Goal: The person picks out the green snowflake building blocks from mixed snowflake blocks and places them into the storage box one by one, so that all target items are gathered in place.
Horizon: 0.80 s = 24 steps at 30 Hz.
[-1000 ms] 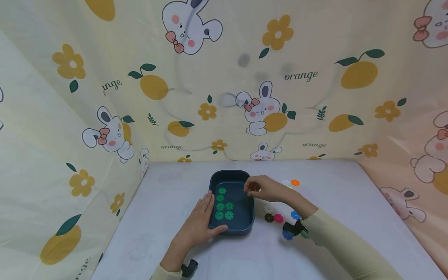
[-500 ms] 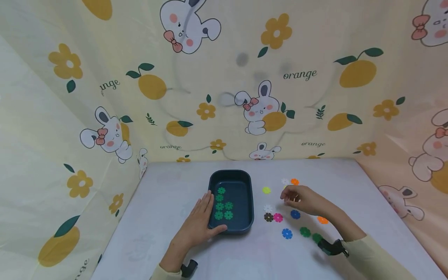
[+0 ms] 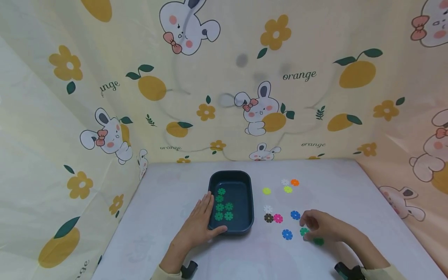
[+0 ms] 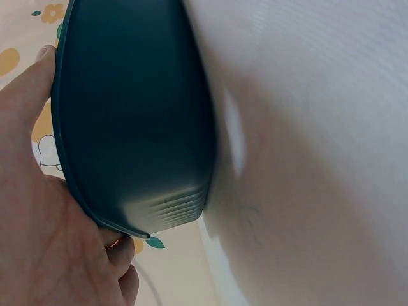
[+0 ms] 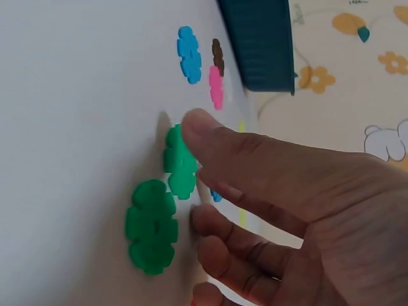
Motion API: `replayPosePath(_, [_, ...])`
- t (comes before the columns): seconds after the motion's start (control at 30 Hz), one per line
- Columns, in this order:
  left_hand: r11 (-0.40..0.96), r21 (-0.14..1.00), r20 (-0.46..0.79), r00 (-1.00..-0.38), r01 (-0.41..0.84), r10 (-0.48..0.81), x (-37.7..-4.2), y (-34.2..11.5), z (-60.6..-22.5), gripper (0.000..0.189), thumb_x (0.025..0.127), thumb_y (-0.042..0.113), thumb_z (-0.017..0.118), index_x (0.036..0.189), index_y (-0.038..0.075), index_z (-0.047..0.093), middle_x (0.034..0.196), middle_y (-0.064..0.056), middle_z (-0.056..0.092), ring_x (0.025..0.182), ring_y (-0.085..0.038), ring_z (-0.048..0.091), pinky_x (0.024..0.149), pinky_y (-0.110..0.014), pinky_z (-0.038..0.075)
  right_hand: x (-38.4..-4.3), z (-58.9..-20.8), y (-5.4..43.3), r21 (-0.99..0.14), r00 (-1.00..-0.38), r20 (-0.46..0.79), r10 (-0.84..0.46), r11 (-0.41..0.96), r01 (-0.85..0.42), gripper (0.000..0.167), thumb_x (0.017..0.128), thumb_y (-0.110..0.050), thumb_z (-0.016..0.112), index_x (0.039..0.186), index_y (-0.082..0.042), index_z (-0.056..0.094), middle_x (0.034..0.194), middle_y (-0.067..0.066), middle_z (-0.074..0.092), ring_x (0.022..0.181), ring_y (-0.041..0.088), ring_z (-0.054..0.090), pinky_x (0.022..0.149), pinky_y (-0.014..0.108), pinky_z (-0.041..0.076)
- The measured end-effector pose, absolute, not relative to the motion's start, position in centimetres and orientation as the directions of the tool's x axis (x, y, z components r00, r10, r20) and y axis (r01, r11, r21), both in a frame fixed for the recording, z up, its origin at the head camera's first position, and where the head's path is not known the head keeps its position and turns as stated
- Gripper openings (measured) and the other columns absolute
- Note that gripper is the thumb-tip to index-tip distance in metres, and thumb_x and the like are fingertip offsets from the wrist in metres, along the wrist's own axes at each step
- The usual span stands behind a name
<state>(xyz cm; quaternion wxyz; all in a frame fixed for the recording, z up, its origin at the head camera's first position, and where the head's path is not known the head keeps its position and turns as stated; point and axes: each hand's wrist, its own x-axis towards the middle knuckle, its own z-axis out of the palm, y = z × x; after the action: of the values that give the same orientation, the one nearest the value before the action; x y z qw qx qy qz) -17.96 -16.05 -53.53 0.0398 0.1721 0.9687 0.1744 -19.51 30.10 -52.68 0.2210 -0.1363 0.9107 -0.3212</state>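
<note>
A dark blue-green tray stands on the table with several green flower-shaped discs lying in it. My left hand rests against its left side, fingers straight along the wall and thumb at the near rim. In the left wrist view the tray's outer wall fills the middle. To the right, my right hand is low over the table, thumb and index finger apart at a green flower-shaped disc. Another green disc lies beside it, partly under the hand in the head view.
Right of the tray lie blue discs, a pink disc, a brown disc, white discs, yellow discs and an orange disc. A printed curtain hangs behind the table.
My right hand has moved from the tray's right rim rightward and toward me, down to the green discs. The left hand has stayed at the tray.
</note>
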Motion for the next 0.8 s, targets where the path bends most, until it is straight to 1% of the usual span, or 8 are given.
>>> replayPosePath(0.1, [0.880, 0.353, -0.016, -0.939, 0.317, 0.345, -18.0, -16.1, -53.5, 0.119, 0.093, 0.080, 0.062, 0.173, 0.008, 0.010, 0.182, -0.005, 0.001, 0.168, -0.022, 0.005, 0.136, -0.045, 0.011, -19.1, -52.8, 30.0, -0.621, -0.875, -0.332, -0.353, 0.780, -0.079, 0.039, 0.080, -0.022, 0.097, 0.107, -0.016, 0.070, 0.098, 0.000, 0.061, 0.098, 0.021, 0.055, 0.081, 0.029, 0.055])
replayPosePath(0.17, [0.879, 0.355, -0.015, -0.939, 0.317, 0.344, -18.0, -16.1, -53.6, 0.119, 0.093, 0.080, 0.062, 0.173, 0.008, 0.011, 0.182, -0.005, 0.001, 0.168, -0.022, 0.005, 0.136, -0.046, 0.011, -19.0, -52.9, 29.9, -0.613, -0.882, -0.340, -0.326, 0.788, -0.055, 0.039, 0.079, -0.019, 0.097, 0.105, -0.016, 0.069, 0.098, 0.000, 0.061, 0.098, 0.021, 0.055, 0.083, 0.030, 0.056])
replayPosePath(0.37, [0.875, 0.361, -0.014, -0.936, 0.322, 0.351, -18.0, -16.2, -53.7, 0.119, 0.093, 0.080, 0.061, 0.173, 0.008, 0.011, 0.182, -0.005, 0.002, 0.167, -0.022, 0.005, 0.136, -0.045, 0.011, -18.8, -53.0, 29.5, -0.632, -0.885, -0.348, -0.308, 0.774, -0.021, 0.038, 0.079, -0.011, 0.096, 0.101, -0.013, 0.065, 0.093, 0.003, 0.059, 0.093, 0.021, 0.055, 0.078, 0.028, 0.055])
replayPosePath(0.5, [0.875, 0.362, -0.019, -0.936, 0.322, 0.352, -17.9, -16.2, -53.8, 0.119, 0.093, 0.081, 0.061, 0.173, 0.008, 0.011, 0.182, -0.005, 0.001, 0.168, -0.022, 0.004, 0.136, -0.045, 0.011, -19.0, -52.7, 29.4, -0.650, -0.878, -0.299, -0.373, 0.753, -0.098, 0.031, 0.085, -0.010, 0.091, 0.101, -0.012, 0.063, 0.092, 0.001, 0.060, 0.091, 0.021, 0.056, 0.076, 0.025, 0.055])
replayPosePath(0.67, [0.873, 0.365, -0.014, -0.936, 0.323, 0.352, -18.0, -16.2, -53.7, 0.119, 0.093, 0.079, 0.062, 0.173, 0.008, 0.011, 0.182, -0.005, 0.001, 0.167, -0.022, 0.005, 0.136, -0.046, 0.011, -19.8, -52.0, 28.8, -0.659, -0.878, -0.207, -0.432, 0.725, -0.201, 0.021, 0.092, -0.009, 0.082, 0.098, -0.015, 0.063, 0.089, -0.002, 0.061, 0.085, 0.018, 0.055, 0.069, 0.024, 0.049])
replayPosePath(0.73, [0.876, 0.362, -0.016, -0.937, 0.320, 0.349, -18.0, -16.2, -53.7, 0.119, 0.093, 0.080, 0.062, 0.173, 0.009, 0.010, 0.182, -0.004, 0.001, 0.167, -0.022, 0.004, 0.136, -0.045, 0.011, -20.4, -51.8, 28.3, -0.669, -0.879, -0.163, -0.448, 0.705, -0.235, 0.019, 0.093, -0.007, 0.081, 0.099, -0.015, 0.064, 0.090, -0.004, 0.062, 0.085, 0.016, 0.057, 0.071, 0.024, 0.052])
replayPosePath(0.8, [0.877, 0.360, -0.015, -0.938, 0.317, 0.345, -18.1, -16.1, -53.8, 0.119, 0.093, 0.080, 0.062, 0.173, 0.009, 0.011, 0.182, -0.004, 0.001, 0.167, -0.022, 0.005, 0.136, -0.046, 0.011, -21.1, -51.5, 27.6, -0.684, -0.878, -0.115, -0.464, 0.678, -0.268, 0.019, 0.094, -0.006, 0.080, 0.100, -0.015, 0.065, 0.093, -0.005, 0.064, 0.088, 0.014, 0.059, 0.077, 0.022, 0.056])
